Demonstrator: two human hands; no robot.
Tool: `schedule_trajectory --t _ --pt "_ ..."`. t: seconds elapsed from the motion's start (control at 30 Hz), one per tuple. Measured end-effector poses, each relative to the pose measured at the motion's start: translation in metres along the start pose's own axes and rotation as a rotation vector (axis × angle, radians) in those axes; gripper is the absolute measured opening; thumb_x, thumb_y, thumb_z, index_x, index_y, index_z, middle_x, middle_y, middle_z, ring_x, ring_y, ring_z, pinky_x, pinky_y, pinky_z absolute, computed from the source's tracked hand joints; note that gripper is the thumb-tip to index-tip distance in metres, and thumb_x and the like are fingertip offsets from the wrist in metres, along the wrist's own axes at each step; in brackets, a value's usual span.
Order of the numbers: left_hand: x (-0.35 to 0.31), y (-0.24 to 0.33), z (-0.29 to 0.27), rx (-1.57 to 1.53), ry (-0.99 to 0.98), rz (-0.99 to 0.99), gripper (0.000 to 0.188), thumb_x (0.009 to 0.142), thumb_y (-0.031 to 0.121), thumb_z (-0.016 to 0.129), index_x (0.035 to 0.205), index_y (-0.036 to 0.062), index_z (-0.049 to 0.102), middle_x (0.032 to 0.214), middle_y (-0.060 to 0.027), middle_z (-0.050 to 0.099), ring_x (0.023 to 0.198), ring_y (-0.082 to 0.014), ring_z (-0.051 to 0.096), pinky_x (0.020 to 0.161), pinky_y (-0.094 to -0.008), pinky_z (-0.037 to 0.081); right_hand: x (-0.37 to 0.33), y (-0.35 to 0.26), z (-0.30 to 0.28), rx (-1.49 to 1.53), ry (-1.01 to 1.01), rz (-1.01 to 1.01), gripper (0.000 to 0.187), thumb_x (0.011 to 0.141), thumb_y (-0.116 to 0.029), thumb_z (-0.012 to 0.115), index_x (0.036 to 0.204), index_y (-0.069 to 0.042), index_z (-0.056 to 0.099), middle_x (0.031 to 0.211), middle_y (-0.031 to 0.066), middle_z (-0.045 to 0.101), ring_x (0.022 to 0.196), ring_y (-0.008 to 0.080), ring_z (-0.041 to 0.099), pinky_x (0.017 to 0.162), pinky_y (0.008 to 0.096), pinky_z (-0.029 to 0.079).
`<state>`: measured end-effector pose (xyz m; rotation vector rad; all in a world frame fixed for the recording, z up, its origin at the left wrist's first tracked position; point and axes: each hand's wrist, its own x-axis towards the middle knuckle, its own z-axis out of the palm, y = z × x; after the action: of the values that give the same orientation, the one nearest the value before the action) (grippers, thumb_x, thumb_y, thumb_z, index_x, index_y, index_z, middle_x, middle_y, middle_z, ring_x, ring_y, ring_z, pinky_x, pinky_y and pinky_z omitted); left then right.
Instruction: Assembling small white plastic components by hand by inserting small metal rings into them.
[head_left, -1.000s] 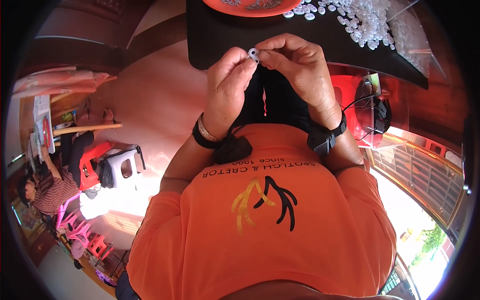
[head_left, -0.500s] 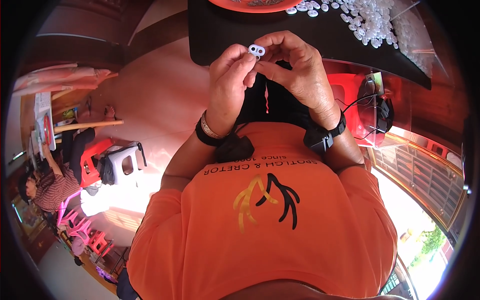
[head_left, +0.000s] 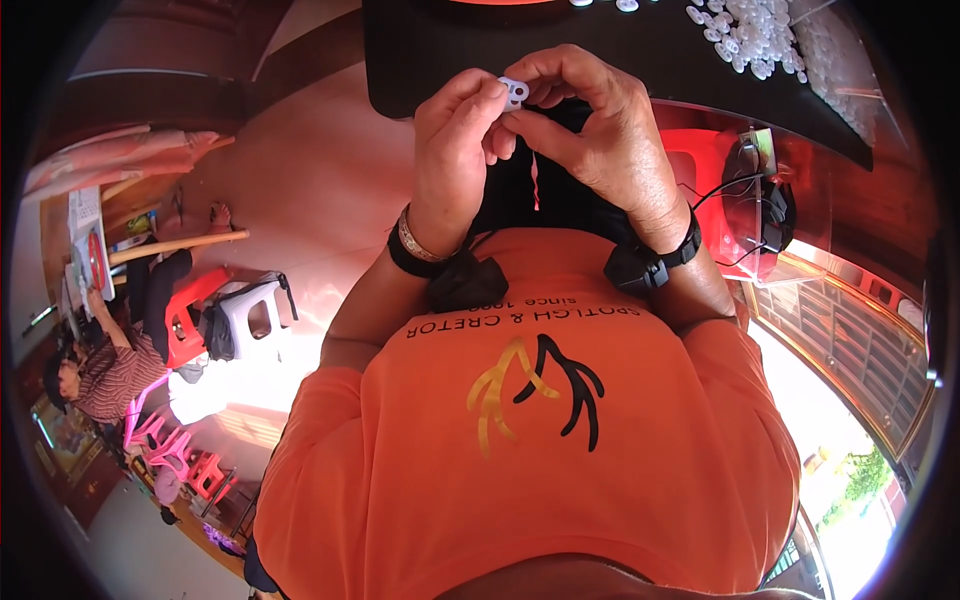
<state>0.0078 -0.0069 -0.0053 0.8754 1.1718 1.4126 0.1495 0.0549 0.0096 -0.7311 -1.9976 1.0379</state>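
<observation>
In front of my chest, both hands meet at a small white plastic piece with two holes [head_left: 515, 93]. My left hand [head_left: 452, 150] pinches it between thumb and forefinger, covering its left part. From the other side, the thumb and forefinger of my right hand [head_left: 605, 140] close in on its edge; its other fingers curl behind. Below the hands a thin pinkish-red strip [head_left: 535, 185] shows against dark cloth; whether it joins the piece I cannot tell. Many similar white pieces [head_left: 755, 38] lie heaped on the black table [head_left: 450, 60] at the far right.
A red tray [head_left: 500, 2] is cut off by the top edge. A clear bag of white pieces [head_left: 835, 80] lies at the table's right edge. Right of me stands a red chair [head_left: 700, 165] with black cables. Far left, another person [head_left: 120, 375] sits near stools.
The white piece has turned and tilted between my fingers, showing more of its side. The view has shifted slightly, so the tray and table sit higher in it.
</observation>
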Motion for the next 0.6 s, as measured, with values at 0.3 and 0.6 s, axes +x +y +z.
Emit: schedule_trajectory --t 0.3,0.6 --pt "-0.0001 -0.0028 0.0045 0.054 0.039 0.048 0.027 0.092 0.024 0.048 0.087 -0.0009 0.058 0.065 -0.0037 0.056 0.054 -0.0090 0.048 0.052 -0.0214 0.035 -0.0001 0.0035 0.0077 -0.202 0.090 -0.147 0.028 0.072 -0.011 0.073 0.098 -0.003 0.065 0.084 0.0088 0.065 0.077 0.0242 0.066 0.066 0.0304 0.054" --pt "-0.0003 -0.0060 0.0001 -0.153 0.051 0.083 0.024 0.088 0.021 0.050 0.080 0.0005 0.059 0.062 -0.0019 0.056 0.053 -0.0086 0.050 0.050 -0.0209 0.036 -0.0040 0.0003 0.0087 -0.027 0.050 -0.099 0.030 0.072 -0.012 0.074 0.101 -0.004 0.066 0.087 0.0092 0.067 0.075 0.0239 0.067 0.064 0.0295 0.054"
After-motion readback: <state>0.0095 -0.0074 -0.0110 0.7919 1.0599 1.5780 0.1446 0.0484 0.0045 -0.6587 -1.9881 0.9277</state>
